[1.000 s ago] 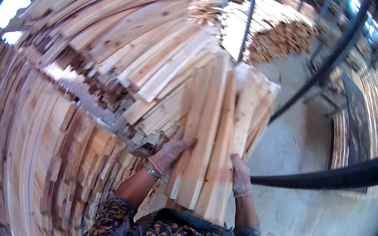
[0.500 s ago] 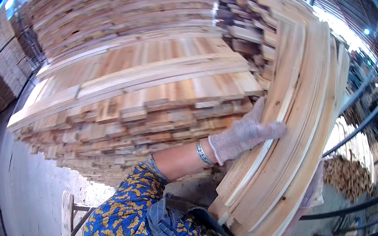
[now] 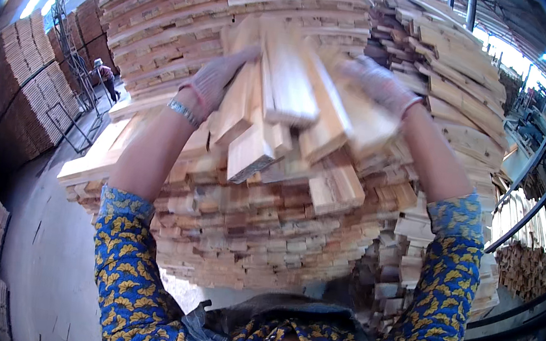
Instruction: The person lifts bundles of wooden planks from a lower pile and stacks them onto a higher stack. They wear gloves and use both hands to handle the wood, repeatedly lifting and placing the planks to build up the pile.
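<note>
A loose, fanned bundle of pale wooden boards (image 3: 289,91) lies over the top of a wide board stack (image 3: 251,236), the near ends pointing toward me and partly blurred. My left hand (image 3: 222,75), in a light knitted glove, is closed against the bundle's left side, thumb toward the boards. On the opposite side, my right hand (image 3: 382,85), also gloved, reaches to the outermost boards. Motion smears its fingers, so its grip does not show clearly. Several board ends stick out unevenly between my two arms, and one short block-like end (image 3: 336,190) juts lowest.
Behind rises a tall wall of stacked boards (image 3: 239,3). Another stack (image 3: 460,91) stands to the right, beside dark curved bars (image 3: 536,196). Bundled timber (image 3: 38,80) lines the left, past a concrete floor (image 3: 52,246). A person (image 3: 105,78) stands far left.
The boards have gone from upright against my body at the right to lying fanned out on the stack ahead. Both arms now reach forward, and my view has turned right.
</note>
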The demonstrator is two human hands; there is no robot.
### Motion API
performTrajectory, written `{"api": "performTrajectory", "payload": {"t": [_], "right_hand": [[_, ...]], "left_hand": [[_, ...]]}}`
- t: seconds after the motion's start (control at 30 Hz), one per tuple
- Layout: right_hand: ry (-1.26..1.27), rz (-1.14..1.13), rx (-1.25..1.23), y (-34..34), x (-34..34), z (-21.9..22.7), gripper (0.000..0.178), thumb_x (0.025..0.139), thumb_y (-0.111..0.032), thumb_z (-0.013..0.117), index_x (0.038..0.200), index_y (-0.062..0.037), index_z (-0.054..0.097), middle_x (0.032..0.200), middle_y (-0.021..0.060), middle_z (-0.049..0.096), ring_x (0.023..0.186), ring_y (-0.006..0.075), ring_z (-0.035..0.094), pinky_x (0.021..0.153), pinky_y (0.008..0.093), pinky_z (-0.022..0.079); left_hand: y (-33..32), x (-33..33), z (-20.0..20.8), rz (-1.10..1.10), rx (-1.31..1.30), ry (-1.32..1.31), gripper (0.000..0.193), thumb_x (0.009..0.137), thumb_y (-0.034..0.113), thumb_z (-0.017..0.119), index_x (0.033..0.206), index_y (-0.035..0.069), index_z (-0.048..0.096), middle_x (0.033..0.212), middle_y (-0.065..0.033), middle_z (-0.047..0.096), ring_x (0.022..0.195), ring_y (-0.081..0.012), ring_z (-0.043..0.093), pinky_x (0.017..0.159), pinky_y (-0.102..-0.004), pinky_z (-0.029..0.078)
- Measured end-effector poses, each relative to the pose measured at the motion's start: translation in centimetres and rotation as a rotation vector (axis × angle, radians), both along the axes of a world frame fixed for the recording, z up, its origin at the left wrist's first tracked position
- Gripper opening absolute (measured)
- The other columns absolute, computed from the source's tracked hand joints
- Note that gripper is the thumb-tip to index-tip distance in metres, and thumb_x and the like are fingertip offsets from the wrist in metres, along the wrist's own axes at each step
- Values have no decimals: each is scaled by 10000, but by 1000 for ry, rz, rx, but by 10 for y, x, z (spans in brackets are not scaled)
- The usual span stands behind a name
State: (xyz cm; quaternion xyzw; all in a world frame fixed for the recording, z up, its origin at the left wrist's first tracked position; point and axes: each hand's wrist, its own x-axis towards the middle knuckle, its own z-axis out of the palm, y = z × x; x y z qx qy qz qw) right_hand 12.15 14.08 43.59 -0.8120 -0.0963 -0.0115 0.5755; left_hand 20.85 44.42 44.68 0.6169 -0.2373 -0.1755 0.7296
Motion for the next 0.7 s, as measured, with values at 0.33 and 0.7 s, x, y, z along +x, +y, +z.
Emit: {"api": "performTrajectory", "payload": {"t": [0.33, 0.7], "right_hand": [[10, -152, -753, -1, 35, -12, 870, 945, -614, 501, 1535, -18, 270, 1542, 177, 381, 1408, 276, 392, 1160, 320, 280], [28, -246, -614, 12, 32, -15, 775, 944, -518, 577, 1503, -24, 366, 1503, 147, 446, 1392, 235, 401, 1153, 314, 283]], "left_hand": [[144, 47, -35, 188, 166, 176, 416, 922, 350, 693, 1178, 27, 635, 1014, -110, 714, 798, -178, 717, 705, -291, 613], [247, 34, 4, 430, 871, -165, 884, 800, 559, 737, 1336, -93, 472, 1155, -240, 656, 1042, -257, 678, 891, -324, 550]]}}
